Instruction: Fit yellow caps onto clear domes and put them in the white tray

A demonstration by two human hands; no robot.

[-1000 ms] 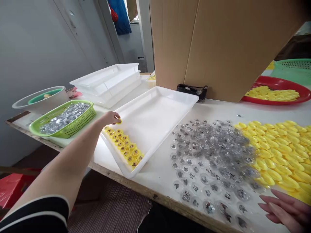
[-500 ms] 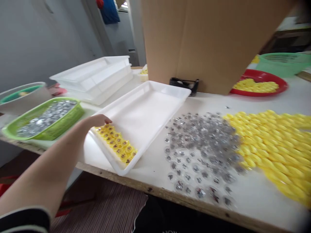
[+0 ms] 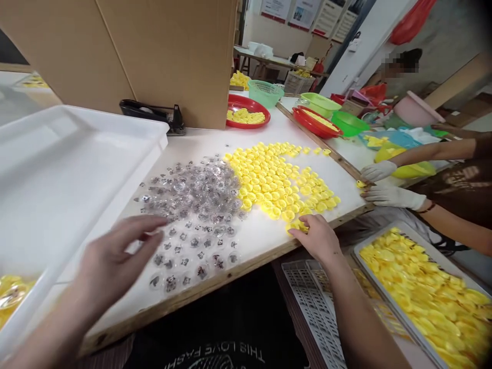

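My left hand (image 3: 119, 253) hovers over the near-left side of a spread of clear round plastic pieces (image 3: 200, 200) with small dark prints. Its thumb and forefinger are apart, with nothing visible between them. My right hand (image 3: 317, 236) is at the table's front edge, fingers curled on a few yellow plastic pieces (image 3: 295, 226); its fingertips partly cover them. Beyond it lie many shallow, cup-shaped yellow pieces (image 3: 269, 177), adjoining the clear ones. On the left stands a white tray (image 3: 126, 169) with some yellow pieces (image 3: 13, 297) in its near corner.
A cardboard sheet (image 3: 165, 56) stands behind a black tape dispenser (image 3: 154, 115). Farther back are a red plate (image 3: 249, 110) and a green basket (image 3: 265, 92). At right, a co-worker's gloved hands (image 3: 392, 197) are near the wooden strip; below is a bin (image 3: 418, 297) of yellow pieces.
The view has swung right. My left hand has left the tray's near corner, where printed yellow pieces sit in rows, and is now over the clear pieces. My right hand has come into view.
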